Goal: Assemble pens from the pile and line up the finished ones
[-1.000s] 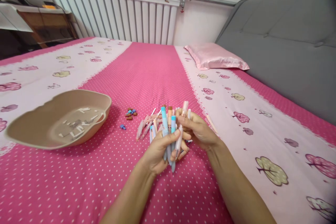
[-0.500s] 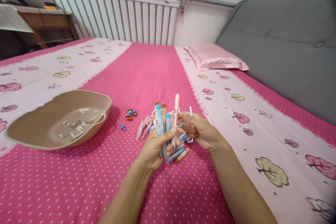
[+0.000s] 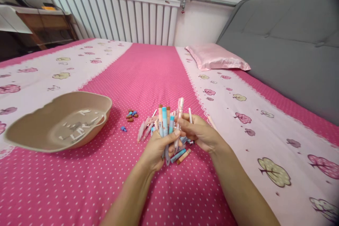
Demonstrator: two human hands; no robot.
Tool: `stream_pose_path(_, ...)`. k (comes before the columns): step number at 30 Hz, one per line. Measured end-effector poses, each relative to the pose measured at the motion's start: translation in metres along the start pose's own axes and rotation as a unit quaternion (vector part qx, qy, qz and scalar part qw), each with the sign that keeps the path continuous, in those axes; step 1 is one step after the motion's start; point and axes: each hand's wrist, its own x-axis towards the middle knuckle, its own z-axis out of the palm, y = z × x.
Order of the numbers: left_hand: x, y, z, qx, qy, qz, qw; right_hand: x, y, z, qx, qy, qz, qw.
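My left hand (image 3: 156, 148) is closed around a bunch of upright pens (image 3: 164, 122), some with blue ends, some peach with brown ends. A pale pink clear pen (image 3: 180, 107) leans at the right of the bunch, between both hands. My right hand (image 3: 198, 130) is closed, its fingertips touching or very near that pink pen. From its grip a thin white stick (image 3: 190, 114), like a pen refill, points up. Beneath the hands lies a pile of pink and blue pen parts (image 3: 144, 129), partly hidden. A blue barrel (image 3: 178, 155) and a peach barrel (image 3: 183, 156) lie in front.
A beige basin (image 3: 53, 120) at left holds several short white and grey pieces. Small brown and blue bits (image 3: 131, 114) lie between it and the pile. The pink dotted bedspread (image 3: 148, 67) carries a pink pillow (image 3: 215, 57) near the grey headboard (image 3: 286, 24).
The pens in my left hand have shifted slightly right and fanned apart. The pink pen has tipped a little to the right, and the white stick has moved slightly left with my right hand.
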Motion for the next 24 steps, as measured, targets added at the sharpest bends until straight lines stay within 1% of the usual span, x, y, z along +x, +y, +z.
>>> stream_pose_path(2,0.001,-0.002,0.001,0.005,0.004,0.002,1.000,-0.001,0.000,0.004,0.009,0.017,0.008,1.000)
stream_pose_path(5,0.001,-0.002,-0.002,0.019,0.012,-0.002,1.000,0.000,0.000,0.003,0.024,0.042,0.013,0.999)
stream_pose_path(8,0.000,0.001,-0.008,0.032,-0.002,-0.014,0.999,0.002,0.001,-0.001,0.037,0.035,0.012,0.999)
stream_pose_path(12,0.000,0.004,-0.013,0.016,-0.022,-0.041,0.999,0.003,-0.001,-0.005,0.055,0.008,0.028,0.998)
stream_pose_path(14,0.000,0.004,-0.012,0.013,-0.020,-0.037,0.999,0.002,-0.003,-0.006,0.066,0.017,0.032,0.997)
stream_pose_path(16,0.000,0.004,-0.010,0.024,-0.006,-0.028,0.999,0.000,-0.005,-0.006,0.063,0.033,0.032,0.997)
stream_pose_path(18,0.000,0.003,-0.009,0.041,0.007,-0.022,0.999,-0.002,-0.006,-0.007,0.049,0.029,0.030,0.998)
stream_pose_path(21,0.000,0.002,-0.007,0.058,0.015,-0.011,0.998,-0.003,-0.006,-0.005,0.040,0.004,0.023,0.999)
stream_pose_path(24,0.001,0.001,-0.006,0.074,0.016,0.005,0.997,-0.002,-0.002,-0.003,0.032,0.023,0.015,0.999)
